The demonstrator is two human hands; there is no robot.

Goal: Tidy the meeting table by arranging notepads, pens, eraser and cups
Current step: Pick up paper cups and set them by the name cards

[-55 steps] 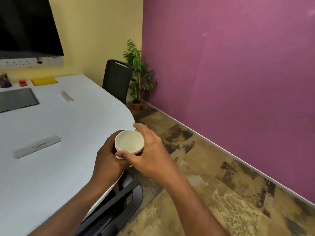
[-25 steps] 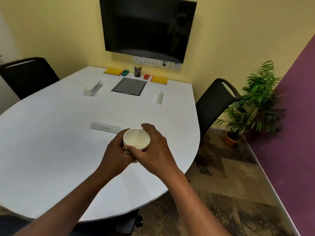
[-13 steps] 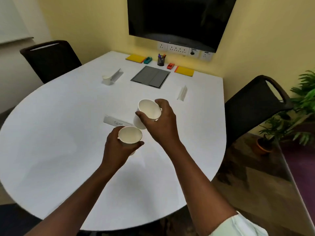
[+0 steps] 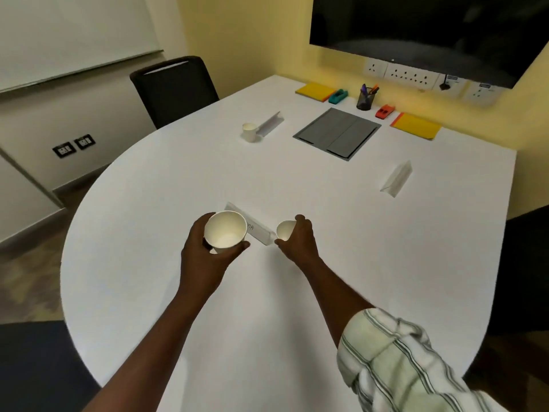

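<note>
My left hand grips a white paper cup held above the white table. My right hand grips a second white paper cup low over the table, just right of a folded name card. A third cup stands far left beside another name card. At the far edge lie two yellow notepads, a teal eraser, a red eraser and a mesh pen holder with pens.
A grey cable hatch is set in the table's far middle. A third name card stands at the right. One black chair is at the far left, another at the right edge. A dark screen hangs above wall sockets.
The stacked cups were pulled apart, one in each hand. My right hand has since lowered its cup to the right of the name card, and the view turned left toward the table.
</note>
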